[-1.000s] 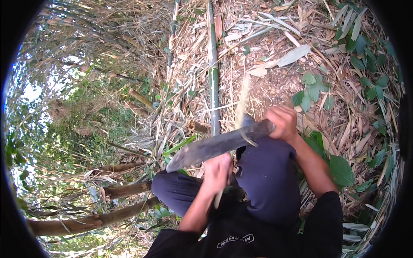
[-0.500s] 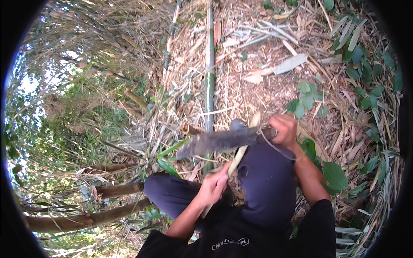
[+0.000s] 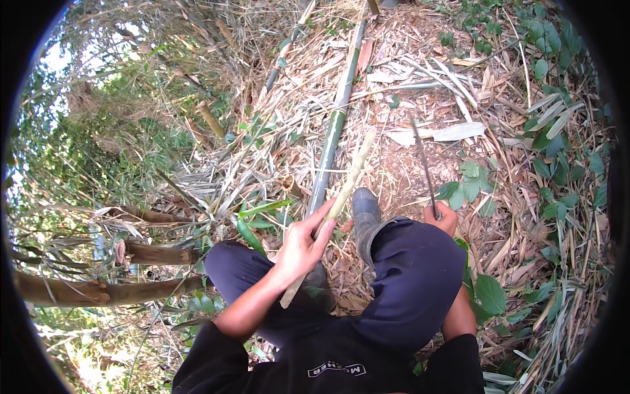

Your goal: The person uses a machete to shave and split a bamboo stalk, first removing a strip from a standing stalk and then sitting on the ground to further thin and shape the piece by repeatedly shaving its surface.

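Observation:
My left hand [image 3: 306, 244] is wrapped round a pale, peeled-looking stick [image 3: 354, 172]. The stick slants up and away past my boot, and its lower end pokes out below the hand. Off to the right, beside my raised knee, my right hand [image 3: 442, 218] grips a machete [image 3: 425, 161] by its handle. Its dark blade points away from me and shows almost edge-on, apart from the stick. The machete's handle is mostly hidden in the fist.
A long green bamboo pole [image 3: 336, 123] lies ahead of my boots [image 3: 365, 209]. Thick brown bamboo stems [image 3: 159, 255] stick in from the left. Dry leaves and a pale sheath [image 3: 458, 132] litter the ground. Green leafy plants [image 3: 471, 185] grow at the right.
The machete has swung from across the stick to the right, its blade now pointing away from me. My left hand has shifted up and left with the stick. The view has tilted slightly.

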`<state>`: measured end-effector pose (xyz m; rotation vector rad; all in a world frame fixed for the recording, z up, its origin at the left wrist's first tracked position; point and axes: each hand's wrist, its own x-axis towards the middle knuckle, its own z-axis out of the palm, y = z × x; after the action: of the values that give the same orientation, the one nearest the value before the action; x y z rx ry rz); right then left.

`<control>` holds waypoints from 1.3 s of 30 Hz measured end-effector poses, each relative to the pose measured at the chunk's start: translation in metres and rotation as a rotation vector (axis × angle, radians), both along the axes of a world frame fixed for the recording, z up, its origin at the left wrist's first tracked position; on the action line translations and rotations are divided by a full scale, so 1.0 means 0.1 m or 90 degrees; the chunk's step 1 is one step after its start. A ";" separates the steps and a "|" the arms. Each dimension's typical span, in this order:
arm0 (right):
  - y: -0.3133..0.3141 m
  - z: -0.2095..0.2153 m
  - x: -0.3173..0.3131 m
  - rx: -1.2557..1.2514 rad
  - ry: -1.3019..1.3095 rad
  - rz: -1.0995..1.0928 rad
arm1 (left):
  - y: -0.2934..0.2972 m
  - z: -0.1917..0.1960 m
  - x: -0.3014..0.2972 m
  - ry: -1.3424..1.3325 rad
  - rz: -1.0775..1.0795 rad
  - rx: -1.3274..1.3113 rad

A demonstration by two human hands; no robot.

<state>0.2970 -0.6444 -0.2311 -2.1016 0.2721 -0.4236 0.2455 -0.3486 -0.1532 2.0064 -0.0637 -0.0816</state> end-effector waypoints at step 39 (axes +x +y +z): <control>0.53 -1.92 0.27 -0.320 0.532 0.231 | 0.46 -0.33 0.74 0.162 0.283 -0.628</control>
<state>0.3239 -0.5919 -0.4232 -2.6604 0.2649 0.6966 0.3194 -0.3027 -0.1864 0.9787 0.4281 -0.0106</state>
